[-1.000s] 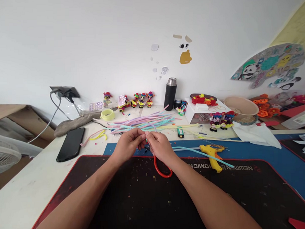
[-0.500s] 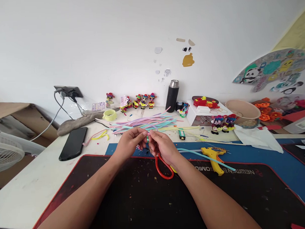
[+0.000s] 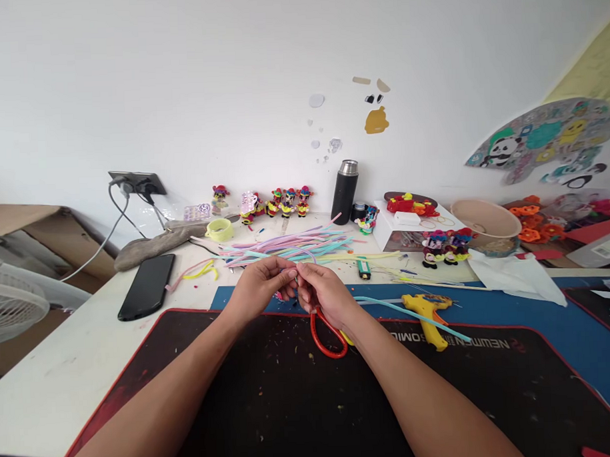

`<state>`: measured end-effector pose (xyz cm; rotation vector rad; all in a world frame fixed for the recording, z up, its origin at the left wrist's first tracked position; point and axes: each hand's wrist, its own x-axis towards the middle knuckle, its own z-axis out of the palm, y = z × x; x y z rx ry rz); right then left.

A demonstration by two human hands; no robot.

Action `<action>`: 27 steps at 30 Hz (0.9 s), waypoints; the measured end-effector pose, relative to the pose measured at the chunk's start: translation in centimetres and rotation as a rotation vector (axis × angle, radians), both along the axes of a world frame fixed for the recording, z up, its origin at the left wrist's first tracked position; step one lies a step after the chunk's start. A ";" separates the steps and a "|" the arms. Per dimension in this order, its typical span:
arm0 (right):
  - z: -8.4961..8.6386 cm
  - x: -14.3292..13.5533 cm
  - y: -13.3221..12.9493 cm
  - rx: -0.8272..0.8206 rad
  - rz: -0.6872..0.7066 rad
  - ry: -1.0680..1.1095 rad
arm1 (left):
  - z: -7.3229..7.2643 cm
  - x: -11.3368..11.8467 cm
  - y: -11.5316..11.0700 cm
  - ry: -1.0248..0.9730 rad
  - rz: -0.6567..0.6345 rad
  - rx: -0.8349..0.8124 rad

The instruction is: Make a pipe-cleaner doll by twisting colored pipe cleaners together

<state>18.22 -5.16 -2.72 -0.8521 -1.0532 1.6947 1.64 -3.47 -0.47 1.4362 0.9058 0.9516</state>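
My left hand and my right hand meet above the far edge of the black mat, thumbs and fingertips pinched close together. Between them is something small, almost fully covered by the fingers; I cannot make out what it is. Below my right hand a red loop handle shows, its other end hidden by the hand. Just beyond the fingers lies a loose pile of pastel pipe cleaners. To the right, a light blue pipe cleaner crosses a yellow glue gun.
A black phone and yellow tape roll lie left. Along the wall stand several small figures and a black flask. A white box, pink bowl and two figures are right. A fan stands far left.
The fingers have shifted slightly, and the bit of green seen between them before is now mostly covered. Both hands stay in nearly the same place.
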 end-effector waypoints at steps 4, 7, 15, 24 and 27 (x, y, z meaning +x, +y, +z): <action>0.1 0.0 -0.1 -0.007 0.014 0.006 | 0.0 -0.1 0.0 -0.025 -0.019 -0.007; 0.3 0.1 -0.1 -0.030 0.030 0.027 | -0.3 -0.2 0.1 -0.086 -0.034 -0.044; 0.6 0.1 -0.1 -0.061 0.038 0.077 | -0.3 -0.2 0.2 -0.195 -0.059 -0.124; -0.1 0.0 -0.1 -0.025 0.074 0.103 | -0.5 -0.1 0.2 -0.128 -0.056 -0.089; -0.2 0.0 -0.1 -0.031 0.103 0.114 | -0.5 -0.3 0.4 -0.099 -0.048 -0.078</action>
